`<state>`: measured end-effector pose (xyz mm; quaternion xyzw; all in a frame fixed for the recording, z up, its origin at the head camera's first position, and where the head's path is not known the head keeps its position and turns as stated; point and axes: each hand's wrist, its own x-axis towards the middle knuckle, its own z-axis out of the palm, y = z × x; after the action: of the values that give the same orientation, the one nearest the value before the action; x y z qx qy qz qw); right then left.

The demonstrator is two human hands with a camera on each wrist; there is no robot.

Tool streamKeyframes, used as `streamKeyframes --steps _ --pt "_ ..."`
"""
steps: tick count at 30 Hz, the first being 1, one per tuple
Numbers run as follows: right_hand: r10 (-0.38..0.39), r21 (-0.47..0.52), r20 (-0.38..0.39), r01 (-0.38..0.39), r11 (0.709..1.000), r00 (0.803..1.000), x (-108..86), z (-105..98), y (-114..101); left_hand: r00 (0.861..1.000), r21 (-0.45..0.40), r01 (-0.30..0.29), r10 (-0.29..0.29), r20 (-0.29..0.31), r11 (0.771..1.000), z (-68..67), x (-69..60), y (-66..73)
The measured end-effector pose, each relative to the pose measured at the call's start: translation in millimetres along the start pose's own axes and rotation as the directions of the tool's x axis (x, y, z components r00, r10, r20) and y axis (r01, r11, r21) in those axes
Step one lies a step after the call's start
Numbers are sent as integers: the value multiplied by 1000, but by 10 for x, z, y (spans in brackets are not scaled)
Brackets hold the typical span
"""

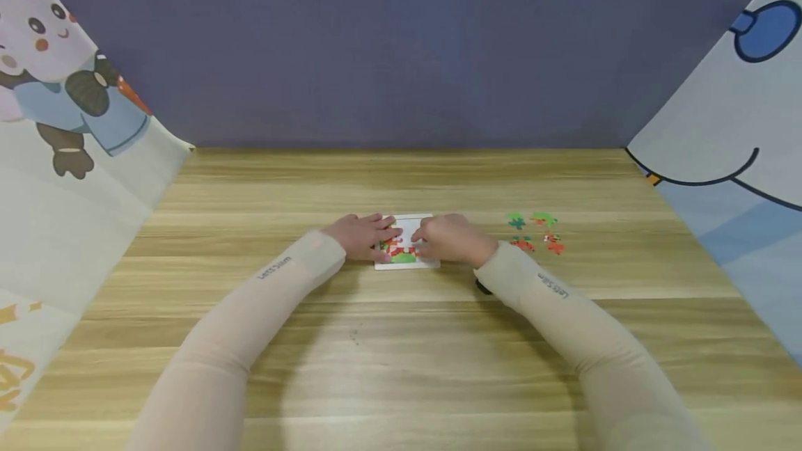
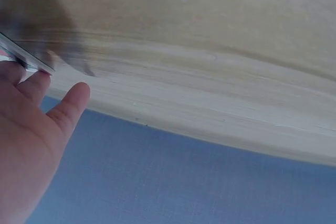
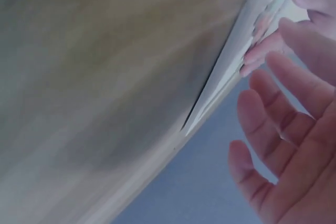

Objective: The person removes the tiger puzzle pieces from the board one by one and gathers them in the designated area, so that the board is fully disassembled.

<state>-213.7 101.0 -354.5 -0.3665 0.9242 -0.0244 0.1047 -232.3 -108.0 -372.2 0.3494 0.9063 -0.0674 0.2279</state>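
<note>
A small white puzzle tray (image 1: 407,266) lies on the table, with red and green jigsaw pieces (image 1: 402,256) in its lower left part and bare white above them. My left hand (image 1: 362,236) rests on the tray's left side with fingers spread. In the left wrist view its fingertips touch the tray edge (image 2: 26,53). My right hand (image 1: 452,239) is over the tray's right side. The right wrist view shows its fingers (image 3: 257,119) loosely bent and apart, with no piece visible in them; the tips of thumb and forefinger are not clearly seen.
Several loose red and green puzzle pieces (image 1: 555,245) lie on the wooden table (image 1: 401,353) right of the tray. A small black thing (image 1: 482,287) shows under the right wrist. A dark blue panel (image 1: 401,47) stands behind the table, with printed cartoon panels on both sides.
</note>
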Motion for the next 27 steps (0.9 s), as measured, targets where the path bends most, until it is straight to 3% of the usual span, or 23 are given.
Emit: streamKeyframes --steps 12,22,27 --pt "41 34 67 -43 998 997 63 -1 -26 1000 -16 -3 3 6 1000 -7 -10 0" --pt "-4 4 100 4 1000 995 82 5 -50 1000 -55 12 -11 24 998 -21 -26 6" --pt "6 33 110 -10 999 994 79 3 -62 1000 -57 14 -13 23 998 -18 -19 2"
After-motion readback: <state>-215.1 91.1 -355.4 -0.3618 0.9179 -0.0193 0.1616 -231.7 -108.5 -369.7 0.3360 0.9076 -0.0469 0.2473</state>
